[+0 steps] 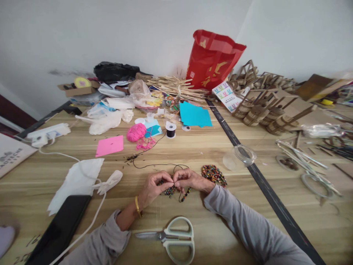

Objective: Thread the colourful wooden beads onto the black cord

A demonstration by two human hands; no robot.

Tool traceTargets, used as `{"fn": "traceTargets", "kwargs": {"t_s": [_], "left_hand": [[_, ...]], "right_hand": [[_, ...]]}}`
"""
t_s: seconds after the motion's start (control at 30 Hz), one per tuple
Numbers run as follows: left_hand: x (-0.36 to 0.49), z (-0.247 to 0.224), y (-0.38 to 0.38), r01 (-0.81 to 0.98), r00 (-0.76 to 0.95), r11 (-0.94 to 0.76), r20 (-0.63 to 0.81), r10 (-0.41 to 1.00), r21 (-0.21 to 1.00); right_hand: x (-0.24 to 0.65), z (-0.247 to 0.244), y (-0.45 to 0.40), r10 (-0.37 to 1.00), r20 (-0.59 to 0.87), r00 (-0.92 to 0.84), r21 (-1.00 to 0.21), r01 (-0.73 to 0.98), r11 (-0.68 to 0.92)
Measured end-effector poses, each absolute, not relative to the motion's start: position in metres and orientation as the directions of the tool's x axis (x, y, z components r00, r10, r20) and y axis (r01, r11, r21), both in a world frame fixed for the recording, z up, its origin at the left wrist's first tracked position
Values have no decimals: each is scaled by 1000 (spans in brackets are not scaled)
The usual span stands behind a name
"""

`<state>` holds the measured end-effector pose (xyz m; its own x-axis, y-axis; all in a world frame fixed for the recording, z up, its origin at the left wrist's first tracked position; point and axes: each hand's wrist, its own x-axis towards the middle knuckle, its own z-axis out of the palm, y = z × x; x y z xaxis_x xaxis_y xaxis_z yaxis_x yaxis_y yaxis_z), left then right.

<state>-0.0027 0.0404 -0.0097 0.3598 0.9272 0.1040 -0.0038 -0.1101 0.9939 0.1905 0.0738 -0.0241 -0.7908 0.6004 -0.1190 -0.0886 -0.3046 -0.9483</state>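
Note:
My left hand [154, 187] and my right hand [190, 179] meet fingertip to fingertip over the wooden table, each pinching a thin black cord [154, 165]. The cord runs back from my hands toward a black spool [171, 130]. Small dark multicoloured beads [169, 191] lie under and between my hands, partly hidden by them. A short row of beads [186, 195] hangs below my right hand. Beside my right wrist is a heap of colourful beads [213, 175]. Open scissors with pale green handles [179, 235] lie in front of me.
A black phone [59, 228], white paper and a cable are on the left. Pink yarn [136, 132], pink paper [109, 145] and blue sheets [195, 114] lie farther back. A red bag [212, 60] stands by the wall; small wooden baskets [253, 115] and a tape roll [245, 154] are right.

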Motion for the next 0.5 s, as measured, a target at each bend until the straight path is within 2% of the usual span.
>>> {"fn": "traceTargets", "kwargs": {"t_s": [0.17,0.5], "left_hand": [[-3,-7,40,-7,350,-68,66,934,998],[-2,-9,40,-17,355,-96,96,930,995]], "right_hand": [[191,-25,73,596,-133,-792,-943,-83,-321],[190,-25,74,591,-106,-800,-937,-120,-330]]}}
